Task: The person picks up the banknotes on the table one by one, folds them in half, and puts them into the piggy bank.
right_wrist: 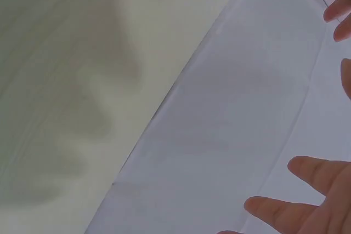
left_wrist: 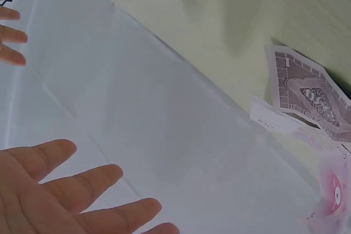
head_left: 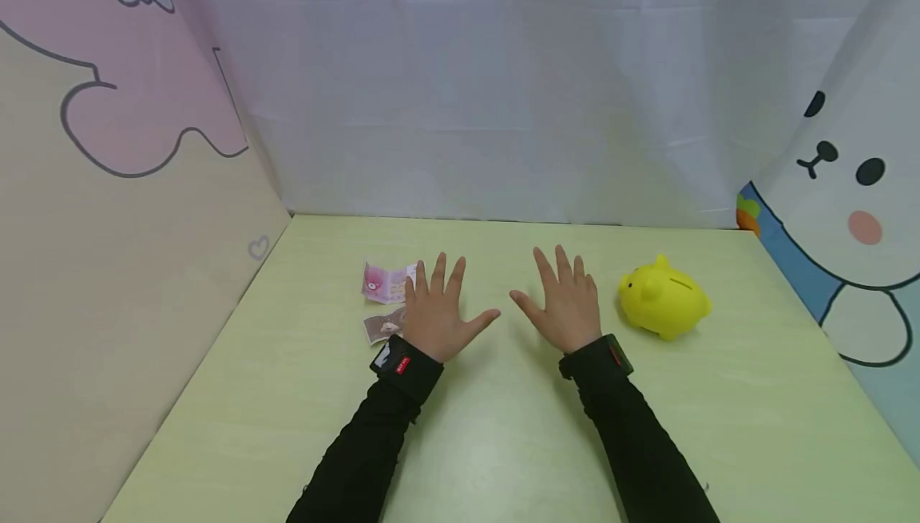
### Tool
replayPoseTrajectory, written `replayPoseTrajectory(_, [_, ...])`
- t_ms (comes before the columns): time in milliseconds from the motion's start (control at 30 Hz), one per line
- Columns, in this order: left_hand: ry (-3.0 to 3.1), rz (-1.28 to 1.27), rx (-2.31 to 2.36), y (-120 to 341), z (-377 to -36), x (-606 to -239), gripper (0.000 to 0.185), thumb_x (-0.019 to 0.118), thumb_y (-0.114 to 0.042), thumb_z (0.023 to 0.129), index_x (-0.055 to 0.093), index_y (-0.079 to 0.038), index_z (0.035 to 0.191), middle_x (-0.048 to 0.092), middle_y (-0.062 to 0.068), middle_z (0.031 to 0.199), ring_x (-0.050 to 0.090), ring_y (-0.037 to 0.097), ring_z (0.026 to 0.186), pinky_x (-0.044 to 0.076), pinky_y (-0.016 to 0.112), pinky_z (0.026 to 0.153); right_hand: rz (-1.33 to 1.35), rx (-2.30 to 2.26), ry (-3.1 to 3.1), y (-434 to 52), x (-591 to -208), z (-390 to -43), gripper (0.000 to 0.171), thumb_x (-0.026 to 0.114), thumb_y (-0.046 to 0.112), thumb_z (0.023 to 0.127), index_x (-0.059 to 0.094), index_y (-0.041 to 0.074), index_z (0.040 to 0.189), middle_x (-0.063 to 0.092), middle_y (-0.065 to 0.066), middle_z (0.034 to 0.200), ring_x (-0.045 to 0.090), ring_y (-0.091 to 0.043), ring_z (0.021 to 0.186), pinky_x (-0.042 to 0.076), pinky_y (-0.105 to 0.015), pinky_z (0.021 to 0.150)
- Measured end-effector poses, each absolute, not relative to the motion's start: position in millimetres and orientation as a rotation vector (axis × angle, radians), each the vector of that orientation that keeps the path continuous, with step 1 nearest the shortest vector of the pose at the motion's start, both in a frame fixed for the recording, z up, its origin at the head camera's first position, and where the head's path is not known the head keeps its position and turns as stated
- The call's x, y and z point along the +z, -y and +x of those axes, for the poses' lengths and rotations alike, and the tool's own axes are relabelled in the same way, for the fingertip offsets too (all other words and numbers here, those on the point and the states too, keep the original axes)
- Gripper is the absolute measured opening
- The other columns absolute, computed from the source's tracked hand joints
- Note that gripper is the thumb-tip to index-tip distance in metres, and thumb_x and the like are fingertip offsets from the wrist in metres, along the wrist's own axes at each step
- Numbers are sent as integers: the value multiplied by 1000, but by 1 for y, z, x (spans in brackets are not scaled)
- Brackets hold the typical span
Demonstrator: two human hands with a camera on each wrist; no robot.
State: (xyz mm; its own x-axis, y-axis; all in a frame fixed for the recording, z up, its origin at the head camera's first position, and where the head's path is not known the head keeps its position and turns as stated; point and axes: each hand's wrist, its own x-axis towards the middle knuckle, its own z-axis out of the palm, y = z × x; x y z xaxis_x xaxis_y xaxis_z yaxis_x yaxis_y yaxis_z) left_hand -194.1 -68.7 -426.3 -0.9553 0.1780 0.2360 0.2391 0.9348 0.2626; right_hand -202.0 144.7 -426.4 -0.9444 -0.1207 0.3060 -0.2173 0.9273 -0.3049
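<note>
Both hands hover over the table with fingers spread, holding nothing. My left hand (head_left: 435, 322) is nearest two creased paper notes and partly covers them in the head view. The farther one is a pink note (head_left: 386, 284) with a round character on it; the nearer one is a brownish-purple note (head_left: 384, 324). In the left wrist view the purple note (left_wrist: 310, 91) stands bent up beside the pink note (left_wrist: 332, 190). My right hand (head_left: 568, 307) is just left of a yellow piggy bank (head_left: 663, 299), whose coin slot faces up and whose snout points left.
The pale yellow-green table (head_left: 503, 459) meets a white cloth wall (head_left: 467, 108) at its back edge. Cartoon-printed panels stand on both sides, a pink and beige panel (head_left: 144, 227) at left and a white bear panel (head_left: 862, 211) at right.
</note>
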Motion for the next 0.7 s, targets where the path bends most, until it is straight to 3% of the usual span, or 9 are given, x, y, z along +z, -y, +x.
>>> replayPoseTrajectory(267, [2796, -315, -428, 81, -192, -417, 94, 57, -72, 83, 39, -7, 149, 39, 20, 153, 36, 48, 140, 32, 56, 115, 342, 644, 2754, -130, -420, -205, 72, 61, 47, 94, 38, 7, 150, 37, -27, 152, 34, -52, 139, 34, -65, 108])
replayPoseTrajectory(400, [2755, -312, -480, 91, -189, -412, 91, 62, -66, 84, 46, 1, 142, 47, 23, 146, 43, 45, 136, 34, 51, 115, 395, 708, 2716, -120, -416, -206, 68, 62, 43, 94, 43, 4, 147, 41, -26, 150, 40, -47, 137, 36, -61, 109])
replayPoseTrajectory(700, [2705, -240, -554, 113, -179, -407, 76, 71, -50, 85, 53, 6, 133, 59, 23, 131, 56, 38, 122, 48, 48, 103, 480, 1020, 2695, -102, -418, -211, 56, 59, 35, 98, 48, 3, 142, 50, -20, 144, 45, -36, 136, 38, -51, 111])
